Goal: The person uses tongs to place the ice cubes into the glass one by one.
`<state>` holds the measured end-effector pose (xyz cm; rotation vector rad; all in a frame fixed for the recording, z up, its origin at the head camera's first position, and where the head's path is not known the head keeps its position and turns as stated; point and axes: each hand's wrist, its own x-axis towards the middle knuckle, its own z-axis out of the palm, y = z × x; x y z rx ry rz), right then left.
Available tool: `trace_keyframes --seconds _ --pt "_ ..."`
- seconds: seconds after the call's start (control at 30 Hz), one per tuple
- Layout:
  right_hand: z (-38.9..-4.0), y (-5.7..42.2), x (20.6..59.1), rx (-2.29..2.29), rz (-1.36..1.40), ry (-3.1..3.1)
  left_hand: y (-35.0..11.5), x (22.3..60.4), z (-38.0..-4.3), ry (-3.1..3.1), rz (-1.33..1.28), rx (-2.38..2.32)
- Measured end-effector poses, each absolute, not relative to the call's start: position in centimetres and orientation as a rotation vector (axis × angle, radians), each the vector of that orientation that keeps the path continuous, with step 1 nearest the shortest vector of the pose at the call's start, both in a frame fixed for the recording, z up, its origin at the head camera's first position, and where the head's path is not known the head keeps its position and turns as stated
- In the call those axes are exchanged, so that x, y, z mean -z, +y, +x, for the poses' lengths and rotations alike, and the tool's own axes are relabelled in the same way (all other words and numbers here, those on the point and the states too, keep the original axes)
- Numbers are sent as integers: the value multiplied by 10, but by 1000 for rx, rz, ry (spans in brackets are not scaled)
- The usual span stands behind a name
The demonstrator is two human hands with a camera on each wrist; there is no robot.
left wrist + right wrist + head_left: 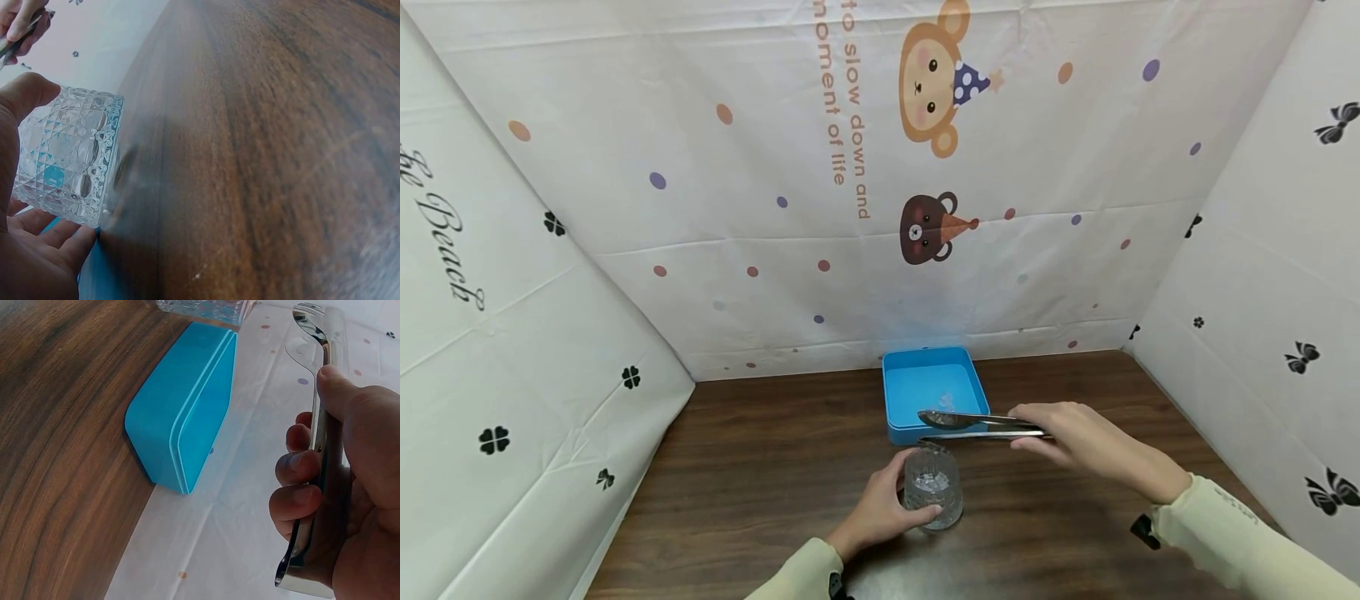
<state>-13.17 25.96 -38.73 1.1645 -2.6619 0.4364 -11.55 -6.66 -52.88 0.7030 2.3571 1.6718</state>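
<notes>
A clear, cut-pattern drinking glass (933,496) stands on the wooden table, and my left hand (877,506) holds it between thumb and fingers. Its faceted side (69,156) fills part of the left wrist view. My right hand (1078,437) grips metal tongs (328,487), thumb on one arm and fingers curled round the other. The spoon-shaped tips point left, over the near edge of a blue tray (922,392) and just beyond the glass. Something clear and shiny shows inside the glass; what it is I cannot tell. Whether the tongs' tips hold anything is also unclear.
Inside the tray lies a small, pale, clear patch (947,402), too faint to identify. The tray stands near the back edge of the wooden table (760,467). White printed cloth (760,300) hangs behind the table and along both sides.
</notes>
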Motion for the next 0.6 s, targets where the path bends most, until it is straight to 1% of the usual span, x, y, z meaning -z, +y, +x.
trace_keyframes --seconds 0.27,0.6 --pt "-140 260 391 -446 1130 -2687 -67 529 -116 2357 713 -1680" --pt "-185 260 394 -410 1075 -2766 -67 530 -116 2363 712 -1663"
